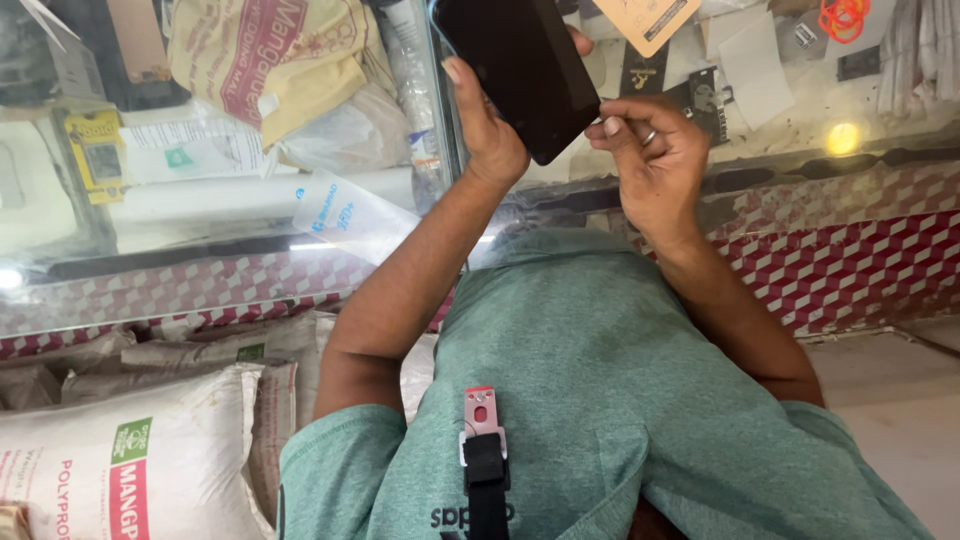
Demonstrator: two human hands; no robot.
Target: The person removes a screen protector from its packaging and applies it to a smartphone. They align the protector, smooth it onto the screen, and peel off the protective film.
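Setting: glass counter (pixel 300 150) fills the upper half of the head view, with a red and white patterned front running below it across the frame.
Under the glass, upper left: a yellow cloth bag (pixel 270 55) with red print, a white paper roll (pixel 250 195) and a small yellow packet (pixel 95 150).
Under the glass, upper right: small cards, an orange band (pixel 845 15) and a round yellow glow (pixel 843 138).
Lower left: white woven sacks (pixel 130 460) with red and green printing, stacked against the counter front.
Lower centre: the person's green shirt (pixel 620 400), with a small red and grey clip on a black strap (pixel 485 450) on the chest.
Phone: a black flat phone (pixel 520 70) sits at the top centre of the frame, tilted, dark face toward the camera, raised over the glass.
Left hand: the left hand (pixel 485 120) grips the phone's left edge, thumb on the near face and fingers (pixel 578 40) wrapped behind it, clamped on the phone.
Right hand: the right hand (pixel 655 150) touches the phone's lower right corner, thumb and forefinger pinched together at the edge; a ring shows on one finger.
Arms: both forearms rise from the lower centre toward the top centre of the frame.
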